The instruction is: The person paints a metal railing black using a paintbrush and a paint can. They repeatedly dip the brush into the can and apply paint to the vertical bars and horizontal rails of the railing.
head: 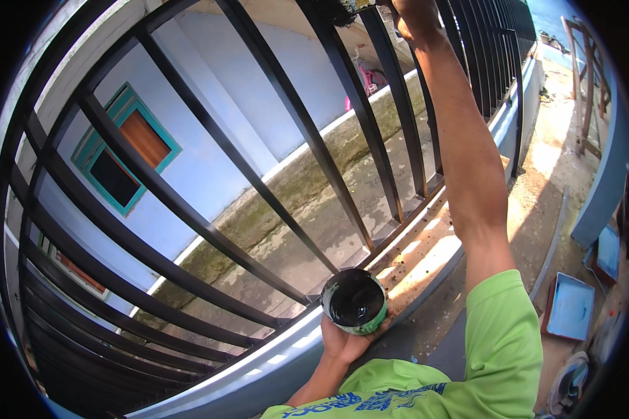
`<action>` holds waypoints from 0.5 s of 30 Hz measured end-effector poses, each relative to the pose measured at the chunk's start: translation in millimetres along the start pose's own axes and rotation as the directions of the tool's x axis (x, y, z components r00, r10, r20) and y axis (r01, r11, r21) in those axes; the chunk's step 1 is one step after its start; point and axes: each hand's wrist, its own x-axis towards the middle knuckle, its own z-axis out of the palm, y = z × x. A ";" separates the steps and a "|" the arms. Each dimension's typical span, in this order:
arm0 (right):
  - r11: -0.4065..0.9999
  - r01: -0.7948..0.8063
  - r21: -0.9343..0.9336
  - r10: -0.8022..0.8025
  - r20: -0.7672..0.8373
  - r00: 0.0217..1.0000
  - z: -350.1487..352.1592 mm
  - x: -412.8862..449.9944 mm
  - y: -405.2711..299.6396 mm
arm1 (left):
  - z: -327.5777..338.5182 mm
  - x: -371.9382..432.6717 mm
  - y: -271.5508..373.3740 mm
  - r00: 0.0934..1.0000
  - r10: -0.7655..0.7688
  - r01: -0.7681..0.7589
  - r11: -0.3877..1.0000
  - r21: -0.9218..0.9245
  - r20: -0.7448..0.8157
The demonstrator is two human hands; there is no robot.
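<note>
A round green-sided can of black paint (354, 298) rests in my left hand (343, 338), which cups it from below beside the foot of a metal fence. My right hand (416, 21) is raised at the top of the view, its fingers closed on a paintbrush (346, 13) whose dark bristles lie against the upper part of the black fence bars (325, 47). Part of the brush is cut off by the picture's top edge. The bars look glossy black; near the bottom rail some show brown.
The fence stands on a low wall with a pale ledge (424, 251) spotted with dark drops. Blue-stained paint trays (570, 306) lie on the ground at the right, near a blue wall (597, 204). Beyond the bars are a pink bicycle (368, 81) and a house wall with a teal-framed window (128, 149).
</note>
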 end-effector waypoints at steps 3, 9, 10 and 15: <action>0.973 -0.050 -0.225 0.058 0.031 0.998 -27.7 9.5 29.3 | -1.3 -9.8 2.0 0.999 0.042 -0.042 0.999 0.000 -0.035; 0.930 0.060 -0.361 -0.047 0.043 0.998 -8.7 11.2 5.4 | -1.9 -10.3 2.7 1.000 0.017 -0.017 1.000 -0.010 0.008; 0.878 0.120 -0.463 -0.096 0.076 0.992 -6.7 11.3 2.2 | -5.2 -9.8 3.0 1.000 0.016 -0.016 1.000 -0.007 0.009; 0.918 0.083 -0.388 -0.048 0.099 0.994 5.4 -1.7 -21.3 | -6.2 -16.5 0.9 1.000 0.025 -0.024 0.999 -0.035 0.016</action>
